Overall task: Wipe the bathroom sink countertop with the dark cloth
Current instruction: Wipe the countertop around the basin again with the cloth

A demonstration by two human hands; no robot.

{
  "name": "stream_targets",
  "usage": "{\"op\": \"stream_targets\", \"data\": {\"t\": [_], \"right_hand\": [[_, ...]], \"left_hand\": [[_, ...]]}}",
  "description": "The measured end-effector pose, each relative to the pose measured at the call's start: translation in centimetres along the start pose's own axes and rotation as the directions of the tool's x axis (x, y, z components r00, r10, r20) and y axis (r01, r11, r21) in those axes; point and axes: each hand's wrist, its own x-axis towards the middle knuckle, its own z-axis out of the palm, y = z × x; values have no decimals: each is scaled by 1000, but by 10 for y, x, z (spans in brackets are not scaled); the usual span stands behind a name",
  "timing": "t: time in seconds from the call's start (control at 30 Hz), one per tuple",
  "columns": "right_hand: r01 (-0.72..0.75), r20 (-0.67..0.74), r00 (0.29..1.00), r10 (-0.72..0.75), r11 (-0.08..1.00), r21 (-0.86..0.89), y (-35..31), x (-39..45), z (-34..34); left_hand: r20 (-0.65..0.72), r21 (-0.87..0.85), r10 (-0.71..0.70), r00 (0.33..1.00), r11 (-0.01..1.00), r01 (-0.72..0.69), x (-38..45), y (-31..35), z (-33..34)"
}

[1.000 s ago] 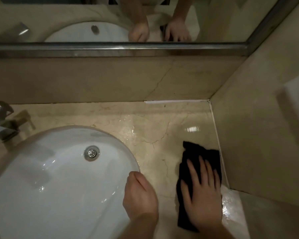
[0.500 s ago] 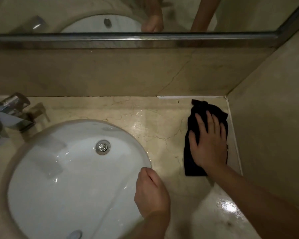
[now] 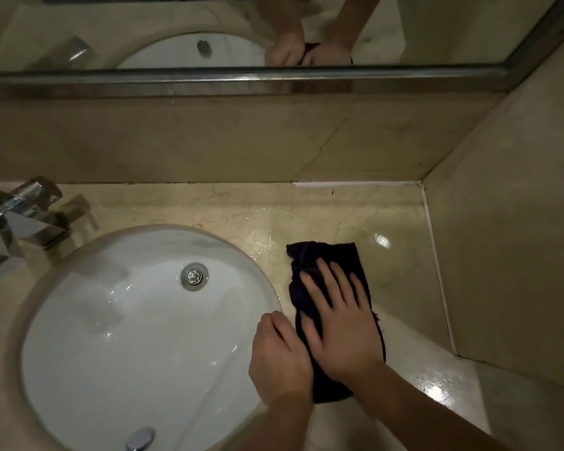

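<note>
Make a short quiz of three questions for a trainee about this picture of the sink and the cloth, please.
1. True or false: the right hand lies flat, fingers spread, on the dark cloth.
2. On which side of the white sink does the cloth lie? A) toward the tap B) toward the corner wall C) inside the basin
3. Fill in: the left hand rests at the sink's ____, fingers curled.

Key: 1 true; 2 B; 3 rim. The tap stands on the far side of the sink, away from the cloth.
</note>
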Motion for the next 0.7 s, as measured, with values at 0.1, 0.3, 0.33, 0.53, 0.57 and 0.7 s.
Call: {"op": "stream_targets", "data": {"t": [0.1, 0.3, 0.33, 0.53, 0.57, 0.7], "right_hand": [[34, -22, 999, -34, 999, -5, 5, 35, -5], [-35, -156, 987, 32, 999, -14, -6, 140, -6], [-51, -168, 985, 47, 998, -21, -10, 147, -3], [80, -127, 989, -79, 997, 4, -4, 93, 2], [97, -112, 989, -96, 995, 11, 4, 77, 0], [-198, -146, 969, 201, 980, 34, 46, 59, -13]], "left_hand": [[-12, 2, -14, 1000, 1000, 14, -1, 1, 1], [-30, 9, 9, 1000, 1000, -9, 0, 2, 3], [-31, 12, 7, 999, 1000, -7, 1, 2, 4], [-60, 21, 10, 998, 1000, -9, 1, -3, 5], [-63, 21, 15, 998, 1000, -14, 1, -4, 6], [-31, 22, 4, 999, 1000, -4, 0, -4, 6]]}}
